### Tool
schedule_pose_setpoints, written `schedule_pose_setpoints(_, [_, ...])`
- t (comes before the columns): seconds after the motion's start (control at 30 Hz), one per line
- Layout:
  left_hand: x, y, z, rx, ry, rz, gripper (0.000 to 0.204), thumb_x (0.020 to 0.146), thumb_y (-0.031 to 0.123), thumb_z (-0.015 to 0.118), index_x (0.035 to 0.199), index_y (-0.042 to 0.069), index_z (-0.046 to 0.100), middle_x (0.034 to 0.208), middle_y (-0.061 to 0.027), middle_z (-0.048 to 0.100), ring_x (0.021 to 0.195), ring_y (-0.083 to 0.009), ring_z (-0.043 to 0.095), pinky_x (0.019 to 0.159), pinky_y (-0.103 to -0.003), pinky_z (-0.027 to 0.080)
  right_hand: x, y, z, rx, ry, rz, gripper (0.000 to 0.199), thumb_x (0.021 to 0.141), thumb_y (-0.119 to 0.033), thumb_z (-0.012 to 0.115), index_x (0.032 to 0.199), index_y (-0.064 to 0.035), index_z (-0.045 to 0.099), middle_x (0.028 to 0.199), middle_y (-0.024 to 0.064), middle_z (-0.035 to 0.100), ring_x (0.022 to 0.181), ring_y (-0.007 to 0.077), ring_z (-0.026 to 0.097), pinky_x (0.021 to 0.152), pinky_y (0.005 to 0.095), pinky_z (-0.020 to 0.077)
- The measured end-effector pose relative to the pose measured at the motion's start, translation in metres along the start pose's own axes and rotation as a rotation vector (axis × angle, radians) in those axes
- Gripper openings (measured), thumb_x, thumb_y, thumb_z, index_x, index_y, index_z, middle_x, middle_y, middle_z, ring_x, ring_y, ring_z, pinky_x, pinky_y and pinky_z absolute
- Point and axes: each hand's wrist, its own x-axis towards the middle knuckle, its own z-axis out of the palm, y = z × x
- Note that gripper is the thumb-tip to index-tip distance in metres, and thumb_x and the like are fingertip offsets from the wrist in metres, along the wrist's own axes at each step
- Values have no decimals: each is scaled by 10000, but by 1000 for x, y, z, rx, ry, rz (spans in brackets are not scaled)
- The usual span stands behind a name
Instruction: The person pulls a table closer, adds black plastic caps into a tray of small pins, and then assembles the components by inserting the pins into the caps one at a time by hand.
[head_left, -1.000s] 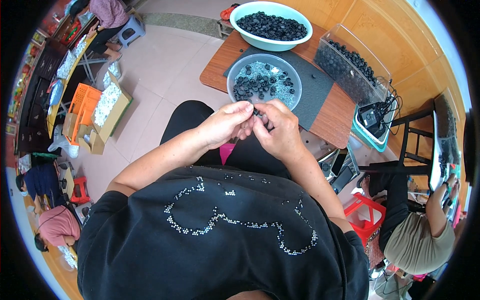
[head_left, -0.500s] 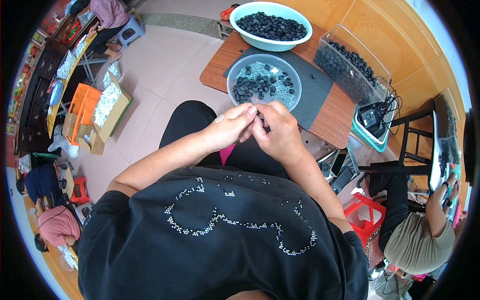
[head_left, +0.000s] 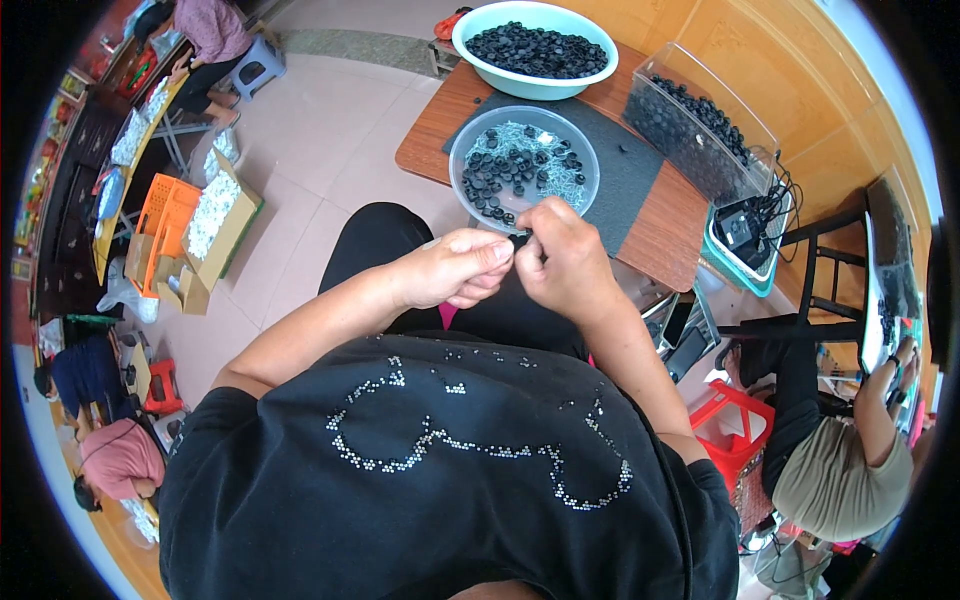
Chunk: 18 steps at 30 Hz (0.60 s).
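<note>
My left hand (head_left: 462, 268) is closed, thumb laid over curled fingers, just above my lap. Right beside it, my right hand (head_left: 563, 262) is closed too, its fingertips meeting the left thumb. A small black round part (head_left: 519, 240) shows between the two hands, mostly covered by fingers; both seem to grip it. Beyond them stands a clear round tub (head_left: 455, 172) on the table. In it lie small black round parts (head_left: 484, 180) and a tangle of thin silvery metal pieces (head_left: 568, 188), too fine to name.
A brown table (head_left: 425, 150) with a dark mat (head_left: 640, 190) carries a pale green basin (head_left: 540, 91) and a clear rectangular bin (head_left: 690, 165), both full of black parts. A teal basket (head_left: 760, 285) with cables sits at right. Other people work at both sides.
My hands have come down slightly and closed up more, the right wrist turning so its knuckles face up. The black part shows a little more between them.
</note>
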Motion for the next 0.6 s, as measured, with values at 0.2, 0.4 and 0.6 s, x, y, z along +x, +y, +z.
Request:
schedule_pose_setpoints(0.2, [4, 6, 7, -44, 69, 60, 274, 944, 344, 443, 845, 92, 485, 630, 43, 370, 513, -54, 356, 435, -187, 286, -7, 9, 5, 722, 14, 473, 191, 762, 92, 515, 934, 21, 564, 785, 60, 577, 691, 92, 567, 566, 212, 440])
schedule_pose_setpoints(0.4, [4, 6, -8, 16, 254, 211, 281, 924, 211, 502, 1147, 43, 534, 719, -3, 527, 608, -69, 499, 521, -183, 389, -3, 10, 4, 839, 78, 480, 179, 824, 47, 537, 1001, 23, 548, 806, 15, 564, 641, 39, 528, 545, 176, 418])
schedule_pose_setpoints(0.6, [8, 6, -6, 2, 376, 193, 229, 918, 153, 506, 1122, 52, 535, 802, 2, 536, 705, -67, 515, 650, -204, 439, -2, 12, 4, 857, 83, 526, 164, 829, 19, 560, 993, 20, 546, 788, 21, 575, 623, 47, 538, 511, 183, 425])
